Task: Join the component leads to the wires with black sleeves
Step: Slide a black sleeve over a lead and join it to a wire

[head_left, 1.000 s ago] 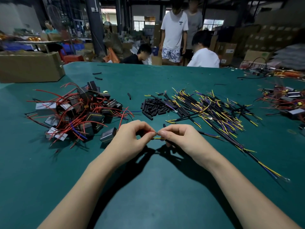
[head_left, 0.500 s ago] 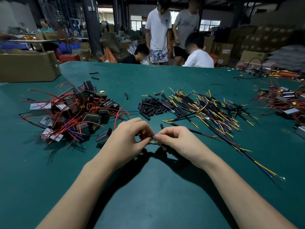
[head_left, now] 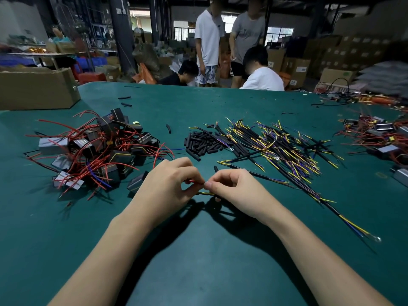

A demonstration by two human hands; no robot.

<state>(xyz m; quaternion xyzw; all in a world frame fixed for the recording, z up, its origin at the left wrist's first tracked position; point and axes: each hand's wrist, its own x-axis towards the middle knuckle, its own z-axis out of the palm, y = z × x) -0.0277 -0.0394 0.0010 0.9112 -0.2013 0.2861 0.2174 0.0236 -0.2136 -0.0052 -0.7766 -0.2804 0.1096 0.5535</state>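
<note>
My left hand (head_left: 167, 186) pinches a thin red component lead (head_left: 194, 181) at the table's middle. Touching it fingertip to fingertip, my right hand (head_left: 234, 191) pinches the end of a black-sheathed wire (head_left: 348, 224), whose yellow and blue strands show below the thumbs. That wire trails right to a ring terminal. The lead's component (head_left: 138, 183), a small black block, lies just left of my left hand. A heap of black components with red leads (head_left: 97, 151) sits at the left. Short black sleeves (head_left: 203, 144) lie in a pile beyond my hands, next to a spread of sheathed wires (head_left: 280, 149).
The green table (head_left: 198, 250) fills the view. A cardboard box (head_left: 37, 87) stands at the back left. Another heap of components (head_left: 379, 138) lies at the right edge. Several people stand and crouch beyond the far edge.
Both hands stay joined at the fingertips and have shifted slightly lower on the table; the fingers keep working the lead and wire ends together. The view has tilted a little.
</note>
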